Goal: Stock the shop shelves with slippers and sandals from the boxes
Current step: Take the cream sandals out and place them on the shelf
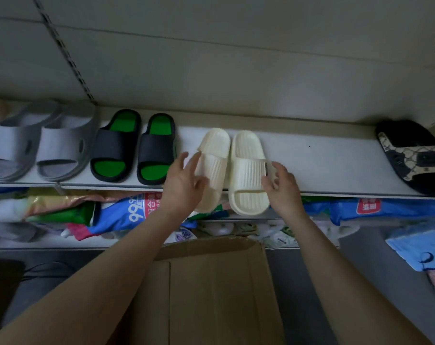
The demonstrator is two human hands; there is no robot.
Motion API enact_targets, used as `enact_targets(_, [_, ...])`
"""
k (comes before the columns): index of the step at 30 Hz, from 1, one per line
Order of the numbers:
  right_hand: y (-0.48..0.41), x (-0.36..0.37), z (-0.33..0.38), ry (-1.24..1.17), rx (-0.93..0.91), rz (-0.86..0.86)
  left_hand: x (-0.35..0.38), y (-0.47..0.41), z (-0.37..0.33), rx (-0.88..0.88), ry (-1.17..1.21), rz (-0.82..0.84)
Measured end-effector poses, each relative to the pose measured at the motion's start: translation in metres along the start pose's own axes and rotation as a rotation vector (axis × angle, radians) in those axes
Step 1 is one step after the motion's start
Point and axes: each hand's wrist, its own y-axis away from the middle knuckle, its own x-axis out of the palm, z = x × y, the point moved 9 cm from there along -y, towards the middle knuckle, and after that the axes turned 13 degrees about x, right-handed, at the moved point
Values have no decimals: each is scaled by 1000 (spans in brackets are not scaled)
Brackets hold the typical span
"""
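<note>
Cardboard box (219, 282), left hand (184, 185) spread against cream slippers (246, 155), right hand (283, 188) loosely spread alongside

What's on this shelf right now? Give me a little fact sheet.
Shelf: white, slippers in a row
Left to right: grey pair, black-green pair, cream pair, patterned slipper
Cream pair: side by side, toes overhanging the front edge
Left hand: open, fingers at the pair's left side
Right hand: open, at the pair's right side
Below: cardboard box
</note>
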Motion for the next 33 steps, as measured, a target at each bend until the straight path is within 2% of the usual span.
enact_targets(1, [3,1,9,45,-62,-32,3,1,-9,98,-65,17])
enact_targets(3, [7,7,24,141,-149,-53,20,4,-23,241,-204,177])
enact_targets(5, [6,17,30,256,-175,-36,42,6,-25,272,-355,381])
enact_targets(7, [1,25,35,332,-205,-26,47,2,-21,250,-414,436])
enact_targets(18, [-48,41,76,357,-266,0,46,-50,9,111,-403,361])
enact_targets(27, [-47,41,85,532,-272,7,38,-48,7,167,-349,374])
enact_targets(33, [-8,27,109,703,-437,-43,-5,-29,-4,242,-317,266])
